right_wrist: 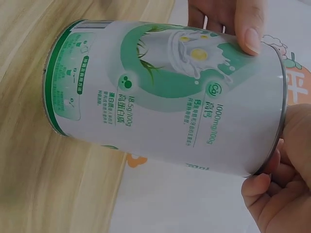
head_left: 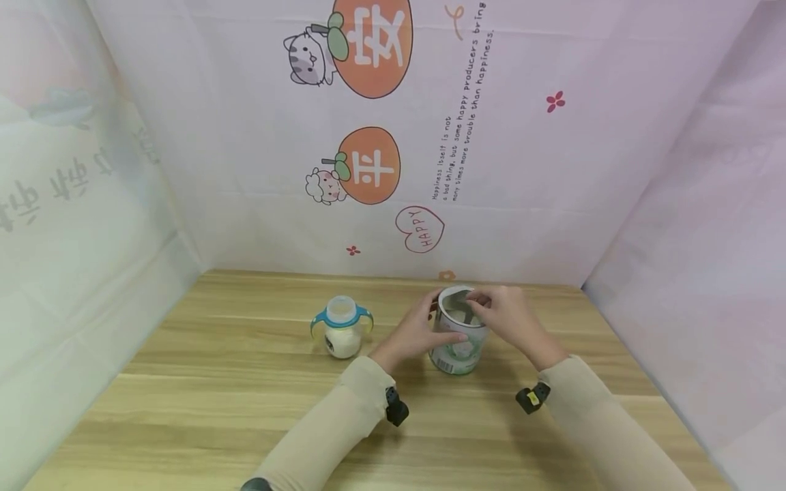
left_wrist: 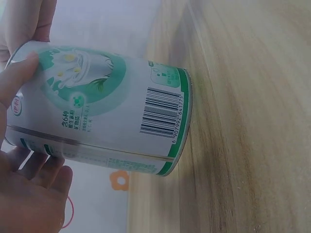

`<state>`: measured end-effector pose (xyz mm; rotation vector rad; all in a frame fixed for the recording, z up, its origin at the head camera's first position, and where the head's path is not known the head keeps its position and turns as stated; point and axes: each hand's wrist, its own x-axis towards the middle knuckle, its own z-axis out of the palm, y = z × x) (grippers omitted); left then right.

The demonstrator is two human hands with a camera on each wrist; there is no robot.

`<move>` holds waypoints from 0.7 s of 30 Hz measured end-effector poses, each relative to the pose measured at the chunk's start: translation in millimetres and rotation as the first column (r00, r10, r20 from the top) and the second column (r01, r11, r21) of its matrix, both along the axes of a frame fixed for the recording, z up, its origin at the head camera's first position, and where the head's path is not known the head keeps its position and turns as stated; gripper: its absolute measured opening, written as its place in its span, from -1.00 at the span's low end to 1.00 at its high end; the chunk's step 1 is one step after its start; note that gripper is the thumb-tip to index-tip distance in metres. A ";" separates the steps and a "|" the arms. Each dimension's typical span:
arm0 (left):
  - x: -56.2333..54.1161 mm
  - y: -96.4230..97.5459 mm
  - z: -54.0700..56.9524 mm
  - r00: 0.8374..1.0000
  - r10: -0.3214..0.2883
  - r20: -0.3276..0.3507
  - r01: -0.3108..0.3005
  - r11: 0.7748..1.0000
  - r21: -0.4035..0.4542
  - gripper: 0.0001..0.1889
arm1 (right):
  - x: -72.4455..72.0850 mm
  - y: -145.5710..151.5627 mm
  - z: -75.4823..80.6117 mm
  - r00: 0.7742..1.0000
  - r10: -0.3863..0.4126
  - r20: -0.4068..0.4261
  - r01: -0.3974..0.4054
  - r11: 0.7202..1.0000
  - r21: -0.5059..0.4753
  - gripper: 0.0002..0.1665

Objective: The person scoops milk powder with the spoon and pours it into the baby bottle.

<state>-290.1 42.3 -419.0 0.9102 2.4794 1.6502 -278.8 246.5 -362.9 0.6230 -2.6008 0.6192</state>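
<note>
A white and green milk powder can (head_left: pixel 457 348) stands on the table with its top uncovered. My left hand (head_left: pixel 417 327) grips it near the rim, thumb on the front and fingers round the far side. The left wrist view shows the can's barcode (left_wrist: pixel 162 113) and green bottom band. At the right side of the rim, my right hand (head_left: pixel 503 314) pinches a grey foil seal (head_left: pixel 457 300) that partly covers the opening. In the right wrist view, the curled right fingers (right_wrist: pixel 257 187) are right at the rim; the foil is hidden there.
A baby bottle (head_left: pixel 342 341) with blue and yellow handles stands left of the can, uncapped and with whitish contents. Printed white cloth (head_left: pixel 491 232) hangs behind and on both sides of the wooden table (head_left: pixel 215 395).
</note>
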 end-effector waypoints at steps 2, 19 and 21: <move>-0.6 -0.1 -0.1 1.000 0.001 0.000 -0.001 1.000 0.003 -0.08 | -0.5 -1.1 1.1 1.000 0.003 -0.008 -0.003 1.000 0.025 -0.88; -0.9 -0.1 -1.1 1.000 0.001 0.010 -0.001 1.000 0.015 -0.07 | -0.2 3.7 6.2 0.998 -0.067 -0.018 0.068 0.995 0.066 -0.89; 0.0 -0.2 -0.8 1.000 0.007 0.016 -0.007 1.000 0.012 -0.07 | -0.4 3.8 5.9 0.998 -0.067 -0.021 0.068 0.996 0.059 -0.89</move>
